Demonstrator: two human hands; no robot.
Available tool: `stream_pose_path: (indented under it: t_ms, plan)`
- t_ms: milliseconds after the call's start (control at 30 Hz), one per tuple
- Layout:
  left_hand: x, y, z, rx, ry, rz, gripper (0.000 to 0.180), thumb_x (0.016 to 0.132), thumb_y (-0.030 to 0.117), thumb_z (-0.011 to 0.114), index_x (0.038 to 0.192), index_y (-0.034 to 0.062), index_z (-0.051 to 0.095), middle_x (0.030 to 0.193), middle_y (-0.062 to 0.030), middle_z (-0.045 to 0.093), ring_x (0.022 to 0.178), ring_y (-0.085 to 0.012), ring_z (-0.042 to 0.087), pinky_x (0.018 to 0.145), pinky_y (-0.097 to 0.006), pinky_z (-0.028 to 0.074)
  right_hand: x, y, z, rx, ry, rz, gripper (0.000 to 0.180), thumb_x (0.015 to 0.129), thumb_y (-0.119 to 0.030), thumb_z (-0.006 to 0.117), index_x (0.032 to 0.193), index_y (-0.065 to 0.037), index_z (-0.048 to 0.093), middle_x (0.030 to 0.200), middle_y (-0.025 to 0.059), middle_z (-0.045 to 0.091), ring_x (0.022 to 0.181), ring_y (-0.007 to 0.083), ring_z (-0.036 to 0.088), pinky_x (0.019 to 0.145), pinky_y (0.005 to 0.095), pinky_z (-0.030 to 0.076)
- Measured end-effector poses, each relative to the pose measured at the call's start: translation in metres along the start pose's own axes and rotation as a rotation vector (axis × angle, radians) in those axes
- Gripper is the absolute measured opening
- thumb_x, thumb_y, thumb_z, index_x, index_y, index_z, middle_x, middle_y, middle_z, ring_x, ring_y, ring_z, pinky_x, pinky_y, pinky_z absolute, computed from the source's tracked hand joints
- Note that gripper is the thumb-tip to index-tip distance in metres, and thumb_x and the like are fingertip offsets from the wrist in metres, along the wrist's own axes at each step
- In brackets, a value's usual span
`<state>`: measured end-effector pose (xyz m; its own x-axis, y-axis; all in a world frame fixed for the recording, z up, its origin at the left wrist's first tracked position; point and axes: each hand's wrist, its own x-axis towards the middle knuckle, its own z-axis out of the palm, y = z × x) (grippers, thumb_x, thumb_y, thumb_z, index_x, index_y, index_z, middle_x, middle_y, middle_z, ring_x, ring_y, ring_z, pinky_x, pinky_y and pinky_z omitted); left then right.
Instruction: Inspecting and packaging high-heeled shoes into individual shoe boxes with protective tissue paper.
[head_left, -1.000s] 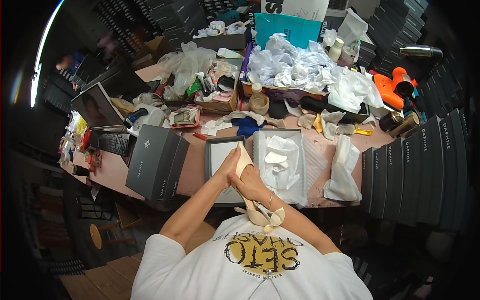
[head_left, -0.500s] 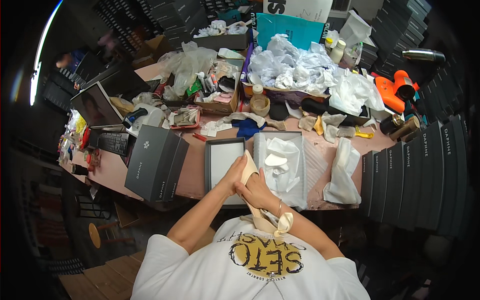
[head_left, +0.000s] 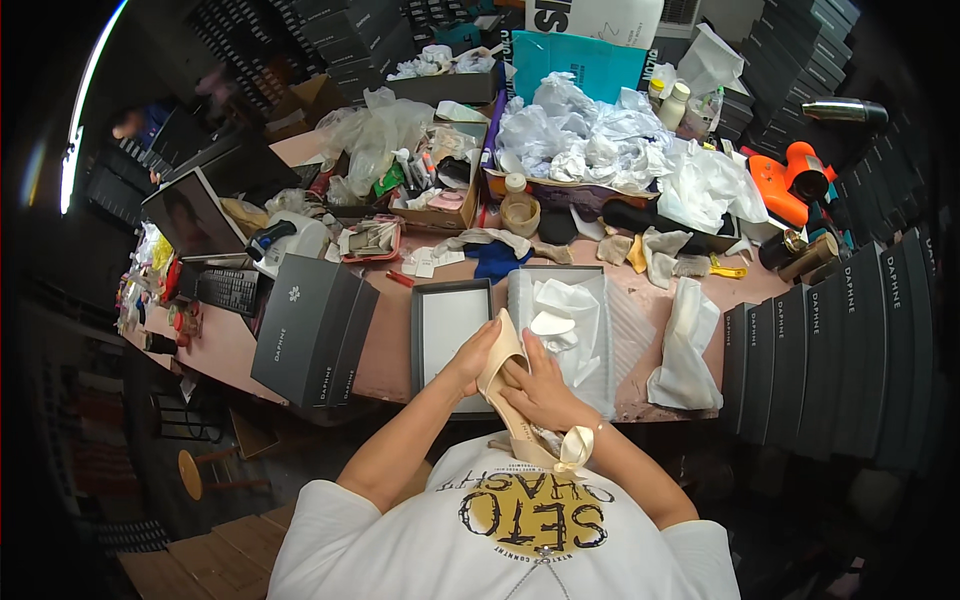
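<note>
A beige pointed-toe shoe (head_left: 508,344) is held tilted in front of my chest, its toe pointing away from me. A pale bow (head_left: 574,450) sits at its heel end, close to my shirt. Wrapped along the left side of the toe is my left hand (head_left: 474,358), closed on the shoe. My right hand (head_left: 548,394) grips the right side, with part of its fingers inside the shoe's opening and hidden there. Beyond the hands lie a dark grey box part (head_left: 418,325) with a white inside and a grey box (head_left: 590,272) holding white tissue paper (head_left: 572,365).
Closed dark shoe boxes (head_left: 305,335) stand at the left, with a row of boxes (head_left: 810,370) at the right. A white wrapped bundle (head_left: 685,345) lies near the right row. Crumpled paper (head_left: 585,130), an orange tool (head_left: 785,190) and a monitor (head_left: 195,215) occupy the far side.
My right hand has shifted right and opened away from the left hand, its fingers moving to the shoe's opening. More of the shoe shows now. The left hand keeps its hold.
</note>
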<state>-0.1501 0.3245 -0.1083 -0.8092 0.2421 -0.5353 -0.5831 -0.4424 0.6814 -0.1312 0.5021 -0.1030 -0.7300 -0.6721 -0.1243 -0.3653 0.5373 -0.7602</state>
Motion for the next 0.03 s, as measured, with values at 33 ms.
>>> stream_pose_path:
  t_ms: [33]
  plan:
    - [-0.0009, 0.0009, 0.0043, -0.001, -0.011, -0.02, 0.05, 0.099, 0.041, 0.035, 0.14, 0.0128, 0.028, 0.119, -0.0107, 0.052, 0.106, -0.018, 0.056, 0.086, -0.032, 0.05, 0.0153, -0.0002, 0.0068, 0.001, 0.024, 0.082, 0.062, 0.087, -0.041, 0.055, 0.14, -0.014, 0.037, 0.152, 0.0229, 0.003, 0.139, 0.0435, 0.006, 0.107, 0.062, 0.007]
